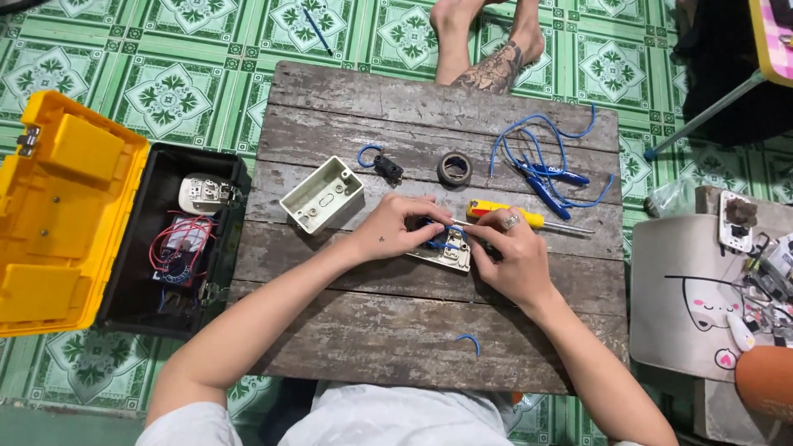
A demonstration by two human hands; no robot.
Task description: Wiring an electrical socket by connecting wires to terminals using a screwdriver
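On a weathered wooden board (396, 322), my left hand (395, 227) and my right hand (510, 256) meet over a white switch plate (450, 254) with blue wire ends at its back. My left hand pinches the blue wire and steadies the plate. My right hand, a ring on one finger, holds the plate's right side with fingertips on the wiring. A yellow-handled screwdriver (529, 219) lies just behind my right hand.
A white wall box (322, 196), a small black part with a blue loop (384, 165), a black tape roll (454, 168), blue-handled pliers with blue wire (549, 177) and a blue wire scrap (471, 341) lie on the board. An open yellow toolbox (74, 215) is left. Another person's feet (491, 41) rest beyond.
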